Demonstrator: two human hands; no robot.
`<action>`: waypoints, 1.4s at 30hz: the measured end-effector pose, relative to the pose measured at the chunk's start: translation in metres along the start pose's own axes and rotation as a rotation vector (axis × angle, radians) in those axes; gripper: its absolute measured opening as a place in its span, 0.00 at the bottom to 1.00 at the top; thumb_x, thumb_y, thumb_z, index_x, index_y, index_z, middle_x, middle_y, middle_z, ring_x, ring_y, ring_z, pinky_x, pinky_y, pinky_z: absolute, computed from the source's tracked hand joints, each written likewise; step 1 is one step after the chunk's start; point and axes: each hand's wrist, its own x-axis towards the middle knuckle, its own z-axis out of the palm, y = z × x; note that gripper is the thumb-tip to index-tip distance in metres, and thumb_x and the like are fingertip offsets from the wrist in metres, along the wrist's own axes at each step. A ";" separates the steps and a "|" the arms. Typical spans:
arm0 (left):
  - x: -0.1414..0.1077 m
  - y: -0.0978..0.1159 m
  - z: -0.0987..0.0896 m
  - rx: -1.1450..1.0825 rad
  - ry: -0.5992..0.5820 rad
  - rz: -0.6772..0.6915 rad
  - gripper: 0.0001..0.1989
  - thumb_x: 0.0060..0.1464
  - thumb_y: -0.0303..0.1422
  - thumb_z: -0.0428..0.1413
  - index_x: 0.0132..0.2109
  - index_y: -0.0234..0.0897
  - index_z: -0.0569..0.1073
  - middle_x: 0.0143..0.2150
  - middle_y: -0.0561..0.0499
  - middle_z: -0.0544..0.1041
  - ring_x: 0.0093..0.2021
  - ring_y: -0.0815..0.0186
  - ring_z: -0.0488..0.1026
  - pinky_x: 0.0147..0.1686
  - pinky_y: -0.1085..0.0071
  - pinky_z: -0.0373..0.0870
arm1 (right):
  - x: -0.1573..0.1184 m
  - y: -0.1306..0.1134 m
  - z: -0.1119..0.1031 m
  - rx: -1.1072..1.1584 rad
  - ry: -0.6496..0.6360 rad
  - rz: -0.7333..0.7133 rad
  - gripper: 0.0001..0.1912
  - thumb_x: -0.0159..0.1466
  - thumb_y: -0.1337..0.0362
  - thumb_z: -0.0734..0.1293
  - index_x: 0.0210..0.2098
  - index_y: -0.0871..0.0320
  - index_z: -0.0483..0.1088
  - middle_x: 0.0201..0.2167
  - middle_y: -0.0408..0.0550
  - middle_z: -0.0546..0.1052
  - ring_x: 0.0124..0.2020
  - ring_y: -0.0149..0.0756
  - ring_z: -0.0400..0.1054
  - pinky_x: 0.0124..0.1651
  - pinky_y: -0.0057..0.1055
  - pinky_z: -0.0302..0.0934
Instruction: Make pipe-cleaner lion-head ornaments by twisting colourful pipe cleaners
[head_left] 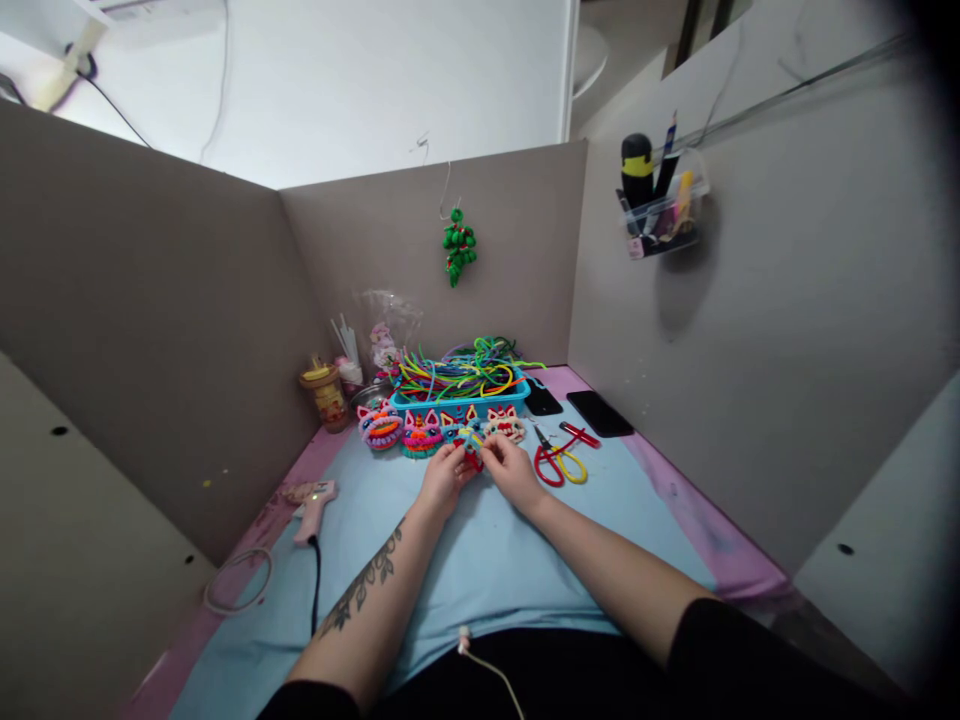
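Both my hands meet over the blue cloth (465, 560) in the middle of the desk. Between them is a small colourful pipe-cleaner piece (471, 443) with red, yellow and blue parts. My left hand (445, 474) has its fingers closed on the piece's left side, and my right hand (510, 465) pinches its right side. Just beyond stand several fuzzy animal-like heads, among them a pink one (380, 426), an orange and teal one (421, 436) and a cream and red one (504, 424). Scissors (561, 464) with red and yellow handles lie right of my right hand.
A blue basket (459, 405) of pipe cleaners stands at the back. A pink glue gun (316, 512) with a cord lies left. Phones (600, 413) lie back right. A jar (328, 398) stands back left. Grey partitions (435, 250) enclose the desk.
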 end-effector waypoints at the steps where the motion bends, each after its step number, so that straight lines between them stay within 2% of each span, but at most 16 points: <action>1: 0.000 0.000 0.000 -0.002 -0.009 -0.003 0.13 0.40 0.33 0.64 0.29 0.35 0.66 0.24 0.52 0.73 0.26 0.69 0.71 0.32 0.70 0.69 | 0.000 0.000 0.000 0.016 0.002 0.001 0.08 0.60 0.60 0.60 0.28 0.56 0.64 0.23 0.42 0.68 0.25 0.32 0.63 0.30 0.27 0.57; 6: 0.002 -0.001 -0.002 -0.024 -0.027 -0.007 0.15 0.39 0.34 0.64 0.30 0.36 0.65 0.25 0.53 0.73 0.26 0.70 0.72 0.29 0.73 0.69 | 0.000 0.001 0.002 0.021 0.007 -0.011 0.07 0.59 0.60 0.60 0.28 0.57 0.64 0.23 0.42 0.68 0.26 0.31 0.63 0.30 0.26 0.58; 12: 0.004 -0.002 -0.003 0.006 0.081 -0.008 0.14 0.40 0.33 0.64 0.29 0.35 0.66 0.25 0.52 0.74 0.25 0.70 0.72 0.28 0.74 0.69 | -0.001 0.009 0.004 -0.124 -0.009 -0.011 0.06 0.59 0.63 0.60 0.30 0.58 0.67 0.26 0.46 0.73 0.29 0.35 0.67 0.33 0.29 0.59; 20: 0.005 -0.005 -0.003 0.041 0.070 0.056 0.15 0.36 0.36 0.64 0.28 0.34 0.67 0.24 0.52 0.74 0.25 0.70 0.71 0.30 0.73 0.68 | -0.002 0.008 0.001 -0.312 -0.005 -0.073 0.08 0.59 0.65 0.59 0.31 0.58 0.69 0.27 0.47 0.74 0.29 0.35 0.67 0.34 0.29 0.58; 24: 0.004 -0.003 -0.002 0.032 0.056 0.044 0.14 0.36 0.35 0.64 0.27 0.35 0.67 0.25 0.52 0.73 0.26 0.70 0.71 0.31 0.72 0.69 | -0.001 0.004 0.001 -0.213 -0.022 -0.042 0.07 0.57 0.65 0.60 0.28 0.58 0.69 0.23 0.44 0.72 0.26 0.33 0.66 0.31 0.27 0.57; 30: 0.001 -0.001 -0.001 0.021 0.023 0.019 0.13 0.35 0.33 0.64 0.28 0.35 0.67 0.25 0.52 0.74 0.26 0.69 0.71 0.30 0.72 0.68 | 0.001 0.006 0.003 -0.082 0.022 0.003 0.07 0.57 0.65 0.60 0.27 0.58 0.68 0.23 0.43 0.72 0.26 0.33 0.65 0.30 0.27 0.57; 36: 0.003 -0.002 -0.002 0.044 0.063 0.052 0.15 0.35 0.34 0.64 0.28 0.34 0.67 0.24 0.53 0.73 0.24 0.72 0.69 0.27 0.75 0.65 | 0.003 0.012 0.006 -0.089 0.030 -0.101 0.07 0.56 0.64 0.62 0.29 0.59 0.71 0.27 0.46 0.72 0.27 0.33 0.64 0.31 0.28 0.58; 42: 0.003 -0.003 -0.001 0.029 0.059 0.071 0.15 0.35 0.34 0.64 0.29 0.34 0.67 0.26 0.52 0.73 0.27 0.71 0.71 0.30 0.74 0.66 | 0.003 0.014 0.006 -0.126 0.080 -0.095 0.07 0.57 0.65 0.61 0.32 0.58 0.70 0.30 0.47 0.73 0.32 0.35 0.67 0.33 0.29 0.60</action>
